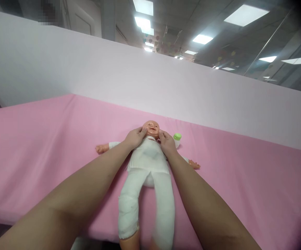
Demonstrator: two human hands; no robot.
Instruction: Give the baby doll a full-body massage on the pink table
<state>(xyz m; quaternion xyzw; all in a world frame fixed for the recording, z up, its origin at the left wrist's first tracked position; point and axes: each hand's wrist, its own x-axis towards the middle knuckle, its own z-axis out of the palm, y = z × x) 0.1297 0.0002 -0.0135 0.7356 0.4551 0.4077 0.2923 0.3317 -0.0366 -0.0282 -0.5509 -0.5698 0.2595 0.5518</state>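
A baby doll [149,156] lies on its back on a pink sheet [88,118], its head at the far end and its legs toward me. White cloth covers its trunk, arms and legs. Its arms stretch out to both sides. My left hand [136,137] is closed at the left side of the doll's head, thumb against the cheek. On the other side, my right hand [166,141] is closed at the opposite cheek, near the jaw. The fingertips of both hands are partly hidden beside the head. Just beyond my right hand stands a white bottle with a green cap [177,137].
A white panel [150,83] rises behind the sheet along its far side. The sheet has soft folds [64,125] on the left and drops at the near edge. Lit ceiling panels [202,39] show above the panel.
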